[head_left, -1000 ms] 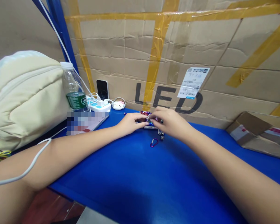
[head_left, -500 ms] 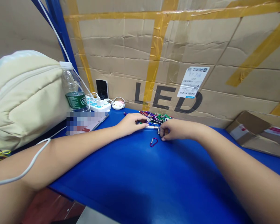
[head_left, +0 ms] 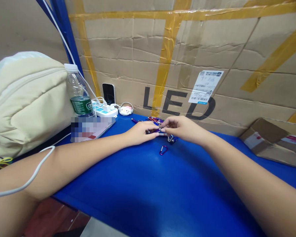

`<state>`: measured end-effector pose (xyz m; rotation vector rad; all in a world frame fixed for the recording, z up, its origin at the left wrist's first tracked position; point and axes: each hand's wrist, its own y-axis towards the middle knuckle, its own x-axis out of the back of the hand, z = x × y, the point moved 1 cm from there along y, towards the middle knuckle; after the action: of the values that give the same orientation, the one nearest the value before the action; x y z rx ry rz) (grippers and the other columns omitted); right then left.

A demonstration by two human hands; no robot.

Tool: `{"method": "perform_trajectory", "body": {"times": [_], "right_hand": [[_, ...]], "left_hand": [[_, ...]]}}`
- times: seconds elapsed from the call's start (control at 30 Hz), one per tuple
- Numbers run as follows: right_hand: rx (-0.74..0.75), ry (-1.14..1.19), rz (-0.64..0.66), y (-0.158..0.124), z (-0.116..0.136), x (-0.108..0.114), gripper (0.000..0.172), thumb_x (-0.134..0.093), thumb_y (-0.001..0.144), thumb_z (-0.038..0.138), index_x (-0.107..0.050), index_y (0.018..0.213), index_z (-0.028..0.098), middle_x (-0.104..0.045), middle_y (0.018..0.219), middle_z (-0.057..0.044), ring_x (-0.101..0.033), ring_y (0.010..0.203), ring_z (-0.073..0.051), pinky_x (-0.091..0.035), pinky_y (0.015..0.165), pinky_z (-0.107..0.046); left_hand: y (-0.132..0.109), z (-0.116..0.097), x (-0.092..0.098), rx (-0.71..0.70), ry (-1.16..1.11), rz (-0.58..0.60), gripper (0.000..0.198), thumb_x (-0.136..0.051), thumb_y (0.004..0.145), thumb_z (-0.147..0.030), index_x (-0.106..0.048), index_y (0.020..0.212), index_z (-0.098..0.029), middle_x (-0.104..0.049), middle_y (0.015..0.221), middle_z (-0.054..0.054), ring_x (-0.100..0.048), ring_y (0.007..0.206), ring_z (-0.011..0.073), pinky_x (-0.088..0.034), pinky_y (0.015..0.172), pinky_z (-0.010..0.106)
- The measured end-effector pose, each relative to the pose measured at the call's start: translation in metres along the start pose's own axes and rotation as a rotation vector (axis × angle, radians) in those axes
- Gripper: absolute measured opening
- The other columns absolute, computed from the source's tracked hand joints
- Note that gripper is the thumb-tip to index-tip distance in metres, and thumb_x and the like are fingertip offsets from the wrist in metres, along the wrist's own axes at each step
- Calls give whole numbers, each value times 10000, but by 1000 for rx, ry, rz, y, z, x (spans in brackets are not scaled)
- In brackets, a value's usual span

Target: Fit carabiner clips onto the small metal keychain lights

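Pinching small purple metal tube (head_left: pixel 153 131) between left hand (head_left: pixel 139 134) and right hand (head_left: pixel 183 128) over blue bench (head_left: pixel 148 184); loose fingertip grip could drop it onto nearby carabiner (head_left: pixel 163 150).

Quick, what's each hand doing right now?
Left hand: closed, holding a small metal tube.
Right hand: pinched at that tube's end; exact grip hard to tell.

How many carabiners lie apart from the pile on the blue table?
1: a purple carabiner on the blue table, just in front of the right hand. Others may be hidden in the pile.
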<state>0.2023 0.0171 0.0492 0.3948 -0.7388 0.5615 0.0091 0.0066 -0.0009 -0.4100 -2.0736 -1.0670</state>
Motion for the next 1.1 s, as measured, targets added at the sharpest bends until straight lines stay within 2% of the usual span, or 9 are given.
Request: {"method": "perform_trajectory", "body": {"times": [0.13, 0.23, 0.4, 0.47, 0.67, 1.1], "right_hand": [[-11, -54, 23, -1, -1, 5, 217, -616, 748, 364, -662, 864, 187, -698, 832, -26, -614, 731, -143, -483, 642, -261], [-32, -210, 64, -5, 2, 15, 162, -588, 763, 306, -666, 851, 194, -697, 824, -13, -615, 736, -142, -462, 628, -244], [-103, -510, 337, -10, 3, 22, 146, -608, 716, 220, -703, 827, 217, -706, 840, 1, -621, 755, -158, -437, 627, -239], [-121, -542, 387, -10, 0, 20, 182, -624, 711, 228, -712, 871, 231, -711, 880, 3, -625, 778, -165, -439, 640, -239], [-177, -738, 214, 1, -11, 4, 192, -544, 778, 219, -722, 844, 185, -707, 832, -57, -616, 734, -187, -405, 610, -268], [-218, -618, 248, 2, -15, -1, 201, -568, 709, 168, -728, 827, 199, -712, 824, -15, -615, 735, -159, -412, 621, -241]], "left_hand": [[0, 0, 0, 10, -13, 3, 221, -570, 880, -242, -652, 1074, -172, -676, 990, 60, -614, 939, 166, -481, 857, 312], [0, 1, -1, 22, -5, -2, 216, -580, 873, -240, -650, 1063, -165, -679, 1002, 63, -612, 951, 171, -478, 871, 325], [0, 3, -3, 52, 15, 5, 209, -589, 865, -250, -658, 1031, -145, -681, 989, 69, -620, 938, 179, -480, 869, 327], [0, 4, -3, 58, 18, 18, 211, -588, 866, -258, -658, 1033, -150, -680, 995, 67, -620, 941, 180, -479, 873, 328], [0, 4, -3, 66, 30, 38, 218, -591, 864, -259, -657, 1046, -161, -677, 1004, 66, -619, 946, 182, -476, 881, 333], [0, 4, -3, 62, 24, 62, 211, -594, 863, -250, -661, 1037, -152, -674, 1002, 69, -618, 937, 176, -480, 868, 316]]}}
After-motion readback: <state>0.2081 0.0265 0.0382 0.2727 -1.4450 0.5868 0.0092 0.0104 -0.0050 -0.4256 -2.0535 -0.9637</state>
